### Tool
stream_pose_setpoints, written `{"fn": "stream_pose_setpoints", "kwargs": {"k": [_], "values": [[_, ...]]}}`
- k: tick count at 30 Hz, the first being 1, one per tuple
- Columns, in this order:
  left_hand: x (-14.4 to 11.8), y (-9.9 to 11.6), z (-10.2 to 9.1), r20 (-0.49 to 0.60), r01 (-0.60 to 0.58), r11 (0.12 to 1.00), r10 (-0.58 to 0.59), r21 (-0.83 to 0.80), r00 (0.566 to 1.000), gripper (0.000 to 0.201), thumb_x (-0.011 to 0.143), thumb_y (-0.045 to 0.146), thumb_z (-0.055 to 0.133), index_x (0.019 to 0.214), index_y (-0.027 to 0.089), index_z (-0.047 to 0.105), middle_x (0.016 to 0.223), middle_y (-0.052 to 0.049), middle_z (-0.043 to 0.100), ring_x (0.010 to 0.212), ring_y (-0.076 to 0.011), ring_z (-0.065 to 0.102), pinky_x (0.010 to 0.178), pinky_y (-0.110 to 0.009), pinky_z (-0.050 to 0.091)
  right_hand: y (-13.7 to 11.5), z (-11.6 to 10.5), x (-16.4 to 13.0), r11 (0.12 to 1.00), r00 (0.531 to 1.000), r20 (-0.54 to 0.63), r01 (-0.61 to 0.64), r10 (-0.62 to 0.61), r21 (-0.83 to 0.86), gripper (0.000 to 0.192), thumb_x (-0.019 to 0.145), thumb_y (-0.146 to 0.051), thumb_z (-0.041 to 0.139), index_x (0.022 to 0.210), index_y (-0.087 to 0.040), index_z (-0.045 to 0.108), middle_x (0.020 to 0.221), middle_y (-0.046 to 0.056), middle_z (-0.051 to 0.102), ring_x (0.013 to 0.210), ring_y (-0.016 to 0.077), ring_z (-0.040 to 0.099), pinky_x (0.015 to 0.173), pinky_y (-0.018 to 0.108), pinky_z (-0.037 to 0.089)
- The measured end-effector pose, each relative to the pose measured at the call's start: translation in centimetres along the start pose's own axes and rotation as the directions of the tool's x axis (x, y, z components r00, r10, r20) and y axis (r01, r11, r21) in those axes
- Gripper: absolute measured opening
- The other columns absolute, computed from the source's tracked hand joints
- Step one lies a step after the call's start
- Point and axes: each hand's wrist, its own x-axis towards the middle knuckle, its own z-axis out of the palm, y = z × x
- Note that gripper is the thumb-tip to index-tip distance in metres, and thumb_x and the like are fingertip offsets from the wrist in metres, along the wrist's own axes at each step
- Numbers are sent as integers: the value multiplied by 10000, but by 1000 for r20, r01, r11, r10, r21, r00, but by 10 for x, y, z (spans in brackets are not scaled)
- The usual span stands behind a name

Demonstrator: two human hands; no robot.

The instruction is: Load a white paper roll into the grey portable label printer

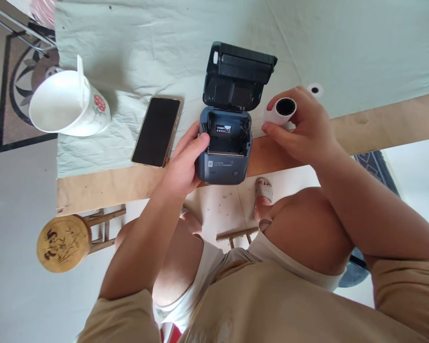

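Observation:
A small dark grey printer stands at the table's near edge with its lid swung open and its paper bay empty. My left hand grips the printer's left side, thumb on the rim of the bay. My right hand holds a white paper roll just right of the printer, its hollow core facing me.
A black phone lies face up left of the printer. A white flowered mug stands far left on the pale green cloth. A second paper roll sits behind my right hand. A round wooden stool stands below left.

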Motion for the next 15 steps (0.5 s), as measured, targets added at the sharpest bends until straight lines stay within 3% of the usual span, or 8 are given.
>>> {"fn": "stream_pose_setpoints", "kwargs": {"k": [5,7,10,12,15], "values": [[1,0,1,-4,10,1000,-10,-19,1000,237,857,383,586,1032,240,659,1007,-12,726,1140,-232,653,864,-294,570,6,7,-2,987,987,106,-105,118,-122,377,692,-273,712,1032,-280,550,890,18,637,762,169,555,783,412,506],[0,0,2,-10,3,1000,-3,-14,1000,232,858,395,577,1008,238,660,1017,-13,728,1145,-239,652,859,-301,572,1,6,-4,985,985,107,-124,136,-117,480,665,-263,732,1102,-277,533,992,35,657,847,205,603,805,445,518],[-1,2,3,-5,8,1000,-8,2,1000,200,855,398,577,939,236,660,1012,-17,733,1166,-255,641,845,-295,569,-12,-7,-9,997,1000,-16,3,-4,-83,503,686,-251,721,1156,-272,543,1167,52,636,1037,230,623,884,441,524],[-1,3,3,4,16,1000,-16,1,1000,190,851,388,586,944,241,661,981,-20,736,1183,-268,629,860,-304,563,-15,-19,-11,991,980,-162,105,-117,-79,437,714,-181,664,1134,-267,580,1135,41,640,1023,197,629,884,393,519],[-2,3,3,24,17,1000,-17,-17,1000,203,854,383,587,981,241,658,958,-26,732,1185,-279,625,888,-327,559,-3,-31,-8,987,956,-274,65,-104,-147,482,710,-123,613,1174,-248,585,1173,67,609,1049,189,610,882,368,496]]}}
